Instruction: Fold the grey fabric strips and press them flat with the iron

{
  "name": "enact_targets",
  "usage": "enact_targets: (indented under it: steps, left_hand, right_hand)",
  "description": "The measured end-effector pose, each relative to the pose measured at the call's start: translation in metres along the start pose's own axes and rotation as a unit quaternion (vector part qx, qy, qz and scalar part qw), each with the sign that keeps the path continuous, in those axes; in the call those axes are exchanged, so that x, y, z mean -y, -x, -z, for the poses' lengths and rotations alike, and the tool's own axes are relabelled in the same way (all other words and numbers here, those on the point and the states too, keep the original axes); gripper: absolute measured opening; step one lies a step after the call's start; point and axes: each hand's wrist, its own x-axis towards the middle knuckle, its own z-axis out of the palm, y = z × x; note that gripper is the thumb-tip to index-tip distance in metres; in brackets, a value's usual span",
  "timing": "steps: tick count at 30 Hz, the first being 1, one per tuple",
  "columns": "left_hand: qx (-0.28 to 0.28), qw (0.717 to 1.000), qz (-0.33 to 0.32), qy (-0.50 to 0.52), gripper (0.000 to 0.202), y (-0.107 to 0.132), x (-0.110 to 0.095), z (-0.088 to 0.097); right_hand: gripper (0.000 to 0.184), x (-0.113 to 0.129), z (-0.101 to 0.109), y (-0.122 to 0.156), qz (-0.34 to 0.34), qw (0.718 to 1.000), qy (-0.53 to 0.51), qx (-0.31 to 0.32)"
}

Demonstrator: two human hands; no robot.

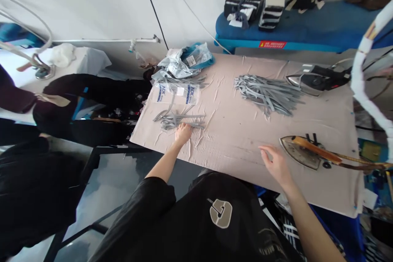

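Note:
On the left part of the padded table, my left hand point(183, 133) reaches into a small pile of grey fabric strips point(170, 122). Its fingers are curled down and closed on strips at the near edge; the fingertips are partly hidden. My right hand point(275, 166) is over the table's front right part, thumb and fingers apart, holding nothing. Just beyond it lies an iron point(302, 152) with a wooden-coloured handle. A larger bundle of grey strips point(267, 93) is spread at the back right, its right end beside a second iron point(316, 80).
Clear plastic packaging with blue lettering point(176, 93) lies behind the small pile, with a crumpled plastic bag point(184, 61) farther back. Behind the table stands a blue padded board point(294, 22) carrying folded dark textiles. A white-wrapped hose point(357, 65) hangs at the right.

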Motion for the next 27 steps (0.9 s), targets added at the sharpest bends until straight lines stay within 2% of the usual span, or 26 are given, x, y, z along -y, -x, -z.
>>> enact_targets:
  steps: [2, 4, 8, 9, 11, 13, 16, 19, 24, 27]
  left_hand:
    - [0.035, 0.999, -0.022, 0.008, 0.016, 0.011, -0.002, 0.007]
    - [0.078, 0.995, -0.052, 0.029, 0.015, 0.023, -0.008, 0.023]
    - [0.179, 0.967, -0.149, 0.101, 0.014, 0.061, -0.037, 0.075]
    - [0.206, 0.953, -0.18, 0.13, 0.017, 0.074, -0.047, 0.089]
    - [0.287, 0.896, -0.241, 0.237, 0.02, 0.098, -0.067, 0.113]
    - [0.321, 0.859, -0.271, 0.293, 0.02, 0.117, -0.085, 0.131]
    - [0.325, 0.839, -0.295, 0.323, 0.016, 0.133, -0.101, 0.14]
    - [0.327, 0.826, -0.307, 0.342, 0.015, 0.138, -0.106, 0.138]
    - [0.358, 0.798, -0.313, 0.371, 0.023, 0.136, -0.096, 0.141]
    - [0.345, 0.795, -0.324, 0.379, 0.025, 0.129, -0.081, 0.153]
  right_hand:
    - [0.028, 0.009, -0.005, 0.01, -0.018, 1.0, -0.009, 0.0]
    - [0.029, 0.021, -0.01, 0.018, -0.034, 0.999, -0.024, 0.003]
    - [0.032, 0.063, -0.023, 0.025, -0.053, 0.995, -0.08, 0.031]
    - [0.034, 0.077, -0.027, 0.024, -0.053, 0.993, -0.1, 0.042]
    - [0.041, 0.106, -0.033, 0.017, -0.041, 0.986, -0.148, 0.071]
    - [0.048, 0.135, -0.039, 0.009, -0.018, 0.975, -0.193, 0.108]
    - [0.054, 0.169, -0.041, -0.003, 0.007, 0.965, -0.22, 0.142]
    - [0.055, 0.19, -0.036, -0.006, 0.017, 0.967, -0.22, 0.128]
    - [0.05, 0.201, -0.013, -0.003, 0.028, 0.974, -0.214, 0.063]
    - [0.048, 0.198, 0.008, 0.002, 0.039, 0.976, -0.216, -0.015]
